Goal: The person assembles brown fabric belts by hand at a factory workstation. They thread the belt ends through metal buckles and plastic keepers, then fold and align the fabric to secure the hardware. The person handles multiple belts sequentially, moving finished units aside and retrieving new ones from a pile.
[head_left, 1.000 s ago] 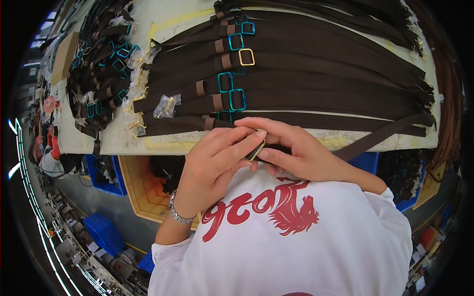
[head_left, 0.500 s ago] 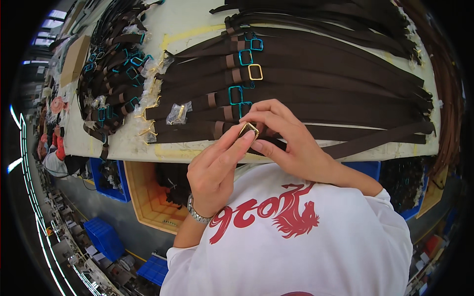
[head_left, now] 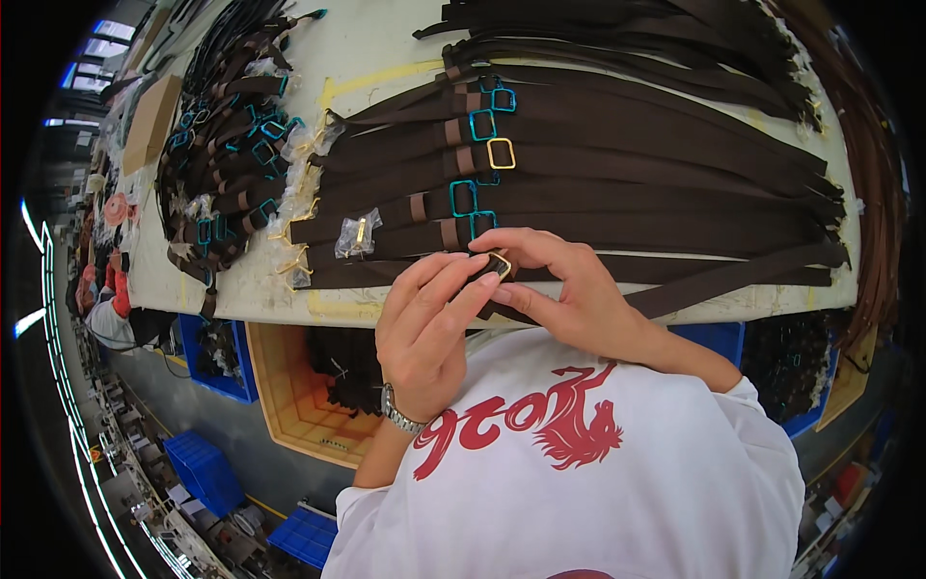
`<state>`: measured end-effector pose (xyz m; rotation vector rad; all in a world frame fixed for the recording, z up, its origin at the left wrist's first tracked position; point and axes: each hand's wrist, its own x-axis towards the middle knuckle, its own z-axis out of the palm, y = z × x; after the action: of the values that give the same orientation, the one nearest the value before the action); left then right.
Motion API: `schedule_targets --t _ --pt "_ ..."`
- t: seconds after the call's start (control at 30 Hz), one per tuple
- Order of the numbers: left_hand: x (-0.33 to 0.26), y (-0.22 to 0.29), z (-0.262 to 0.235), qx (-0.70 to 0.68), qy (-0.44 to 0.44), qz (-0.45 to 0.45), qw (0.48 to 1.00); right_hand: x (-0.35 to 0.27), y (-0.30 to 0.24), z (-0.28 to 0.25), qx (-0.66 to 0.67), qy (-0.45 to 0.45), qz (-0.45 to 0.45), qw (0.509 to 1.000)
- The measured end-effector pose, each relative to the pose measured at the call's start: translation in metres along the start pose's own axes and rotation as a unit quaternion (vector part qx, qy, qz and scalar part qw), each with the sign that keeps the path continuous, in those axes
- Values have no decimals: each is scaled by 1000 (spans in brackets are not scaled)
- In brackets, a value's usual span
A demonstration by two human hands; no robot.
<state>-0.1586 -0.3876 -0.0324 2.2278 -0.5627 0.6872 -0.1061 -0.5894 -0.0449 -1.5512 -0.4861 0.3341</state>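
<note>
Near the table's front edge, my left hand [head_left: 429,328] pinches a gold rectangular buckle [head_left: 504,267] between thumb and fingers. A dark strap shows within its frame. My right hand [head_left: 569,285] closes on the buckle's right side, its index finger and thumb at the frame; how much it grips is partly hidden. Beyond my hands dark brown straps [head_left: 656,169] lie side by side. Several carry buckles in blue film [head_left: 464,198] and small brown loops [head_left: 418,207]; one bare gold buckle [head_left: 502,153] sits among them.
Left of the straps lies a clear plastic packet [head_left: 359,234] with a gold piece. A tangled pile of buckled straps [head_left: 231,174] and a cardboard box [head_left: 151,121] are at far left. Yellow crates [head_left: 280,405] and blue crates [head_left: 203,468] stand below the table; a person [head_left: 114,309] is further left.
Both hands and the buckle have shifted slightly right and nearer to me. The gold frame has turned a little between my fingers, and the whole view has shifted slightly.
</note>
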Motion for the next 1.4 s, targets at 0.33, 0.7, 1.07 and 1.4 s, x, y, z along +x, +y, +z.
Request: schedule_targets --t 0.33,0.7,1.07,1.4 --pt "3 11 1 -16 9 -38 999 -6 6 9 -24 34 -52 998" --pt "-2 9 7 -114 17 -152 982 -7 -4 7 -25 15 -21 999" --pt "-6 3 5 -114 24 -139 983 -8 -1 8 -39 31 -65 997" --pt "13 -7 -35 -261 -134 -185 938 -10 -4 -3 73 -72 4 995"
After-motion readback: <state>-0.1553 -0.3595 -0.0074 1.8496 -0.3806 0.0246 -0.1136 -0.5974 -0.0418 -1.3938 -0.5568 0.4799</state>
